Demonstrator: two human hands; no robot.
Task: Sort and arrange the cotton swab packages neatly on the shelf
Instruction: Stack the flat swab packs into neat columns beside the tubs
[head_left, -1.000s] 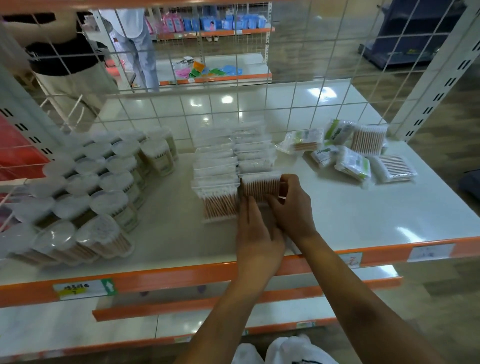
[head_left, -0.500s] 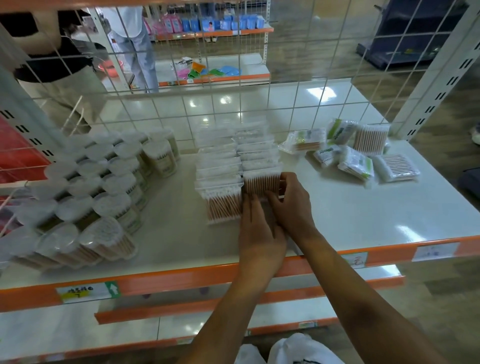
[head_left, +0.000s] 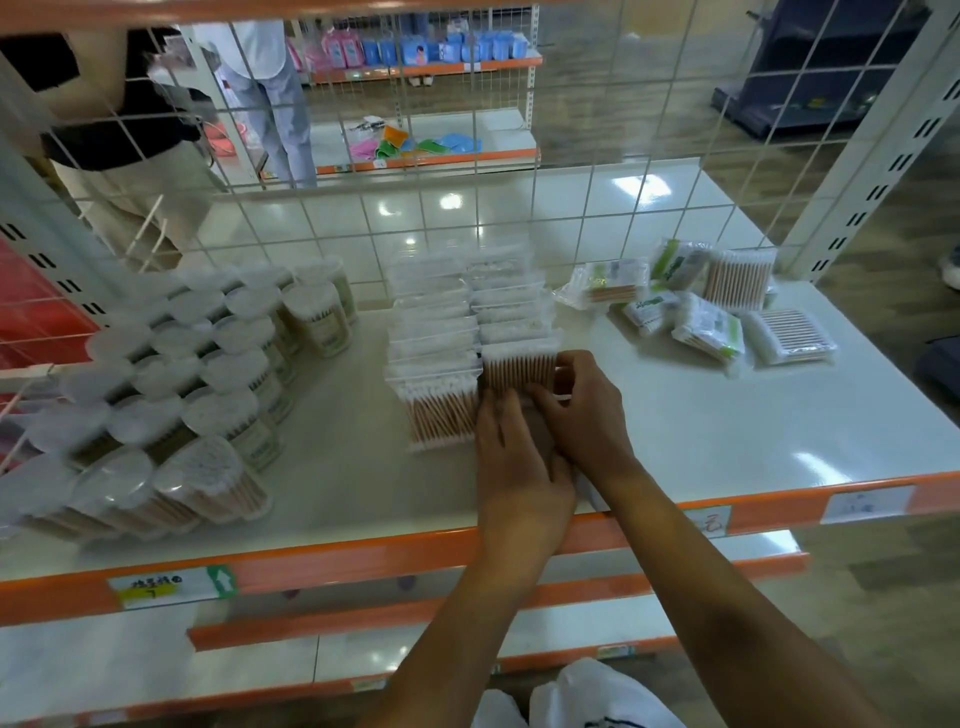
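Two hands barely move: right hand keeps its grip pinched on the front cotton swab package in the middle of the shelf, left hand flat against it, probably still squaring the row.

A shop: white metal shelves with orange price-label edging, stocked with packaged goods behind wire-grid backing.

A white wire grid panel was set along the back of the white, orange-edged shelf. Behind the panel, light reflections were caught on a glossy white board. Farther behind it, another orange-edged shelving unit was placed on wood-patterned flooring. Right of the panel, a slotted grey upright was fixed.
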